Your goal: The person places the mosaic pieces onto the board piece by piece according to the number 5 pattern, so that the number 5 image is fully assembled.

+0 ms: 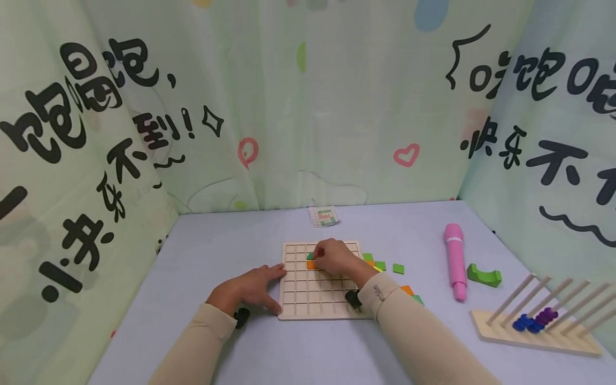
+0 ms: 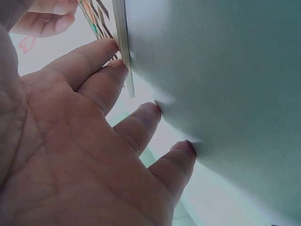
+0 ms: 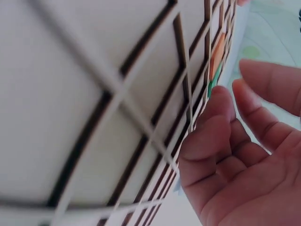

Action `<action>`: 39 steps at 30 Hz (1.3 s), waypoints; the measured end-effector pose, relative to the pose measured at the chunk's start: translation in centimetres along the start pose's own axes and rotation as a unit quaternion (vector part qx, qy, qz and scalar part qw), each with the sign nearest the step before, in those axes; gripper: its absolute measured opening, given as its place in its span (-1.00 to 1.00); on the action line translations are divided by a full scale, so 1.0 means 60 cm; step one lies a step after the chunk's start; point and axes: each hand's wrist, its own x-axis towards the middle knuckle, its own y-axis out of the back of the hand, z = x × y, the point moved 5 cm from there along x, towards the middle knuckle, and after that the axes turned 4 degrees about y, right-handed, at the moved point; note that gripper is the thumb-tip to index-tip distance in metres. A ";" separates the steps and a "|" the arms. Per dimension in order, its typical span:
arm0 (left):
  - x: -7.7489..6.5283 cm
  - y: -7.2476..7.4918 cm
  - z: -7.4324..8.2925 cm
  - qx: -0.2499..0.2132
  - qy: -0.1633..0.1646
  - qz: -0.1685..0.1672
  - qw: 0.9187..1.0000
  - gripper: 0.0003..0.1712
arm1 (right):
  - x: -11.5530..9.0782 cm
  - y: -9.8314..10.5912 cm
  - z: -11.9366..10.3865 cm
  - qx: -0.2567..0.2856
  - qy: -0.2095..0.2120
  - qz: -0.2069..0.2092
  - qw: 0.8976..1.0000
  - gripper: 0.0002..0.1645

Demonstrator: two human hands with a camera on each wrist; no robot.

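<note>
Here's the right hand (image 1: 337,256), right over the upper half of the wooden grid board (image 1: 300,305), fingers curled inward, and whether they pinch a tile I cannot tell, because the hand covers its own fingertips. Just beside those fingertips, on their left, sit a green tile (image 1: 309,256) and, directly nearer the person, an orange tile (image 1: 310,264), both within the grid. Over on the other side, the left hand (image 1: 255,286) lies with fingers spread apart, clamped on nothing: the left wrist view catches two fingertips against the board's side edge and two more down on the tabletop (image 1: 231,235). Now the edges! The board's left rim meets that hand, its far rim lies just beyond the right hand's knuckles, and the right forearm crosses its near right corner. There's room out to the left, and bare tabletop runs between the far rim and the pattern card (image 1: 324,216). The right side is busier: a yellow tile (image 1: 377,269) and a loose green tile (image 1: 398,268) lie close by, then, well apart, the pink tube (image 1: 455,262), the green arch block (image 1: 483,276) and the wooden peg rack (image 1: 539,342).
</note>
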 end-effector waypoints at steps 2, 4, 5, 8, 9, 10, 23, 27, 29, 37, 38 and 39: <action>-0.001 0.001 0.002 0.003 0.001 0.000 1.000 0.10 | -0.007 0.007 0.007 0.012 0.000 0.002 1.000 -0.91; -0.001 0.000 0.003 0.006 0.001 0.001 1.000 0.10 | -0.015 0.014 0.015 0.022 -0.003 0.004 1.000 -0.87; -0.001 0.001 0.003 0.006 0.002 0.002 1.000 0.10 | -0.020 0.017 0.019 0.026 -0.006 0.004 1.000 -0.86; -0.001 0.001 0.003 0.010 0.006 0.005 1.000 0.11 | -0.034 0.027 0.030 0.048 -0.012 0.002 0.999 -0.84; -0.001 0.000 0.003 0.010 0.007 0.006 1.000 0.11 | -0.038 0.029 0.032 0.059 -0.016 -0.002 0.998 -0.83; -0.001 0.000 0.003 0.010 0.008 0.006 1.000 0.11 | -0.042 0.031 0.035 0.070 -0.017 -0.006 0.997 -0.83; -0.001 -0.003 0.003 0.011 -0.002 0.007 1.000 0.11 | -0.101 0.066 0.069 0.118 -0.009 -0.019 0.993 -0.83; -0.005 0.000 0.005 0.010 -0.003 0.009 1.000 0.11 | -0.122 0.077 0.082 0.093 -0.007 -0.015 0.995 -0.83; -0.006 0.000 0.005 0.010 -0.002 0.009 1.000 0.10 | -0.132 0.080 0.091 0.085 -0.012 -0.011 0.996 -0.84; -0.004 -0.001 0.004 0.015 0.002 0.009 1.000 0.11 | -0.167 0.087 0.130 0.065 -0.017 -0.002 0.998 -0.83; -0.004 -0.001 0.004 0.014 0.001 0.008 1.000 0.11 | -0.171 0.087 0.134 0.061 -0.020 -0.001 0.998 -0.84; -0.003 -0.001 0.003 0.013 0.001 0.008 1.000 0.11 | -0.175 0.088 0.138 0.056 -0.017 0.000 0.998 -0.84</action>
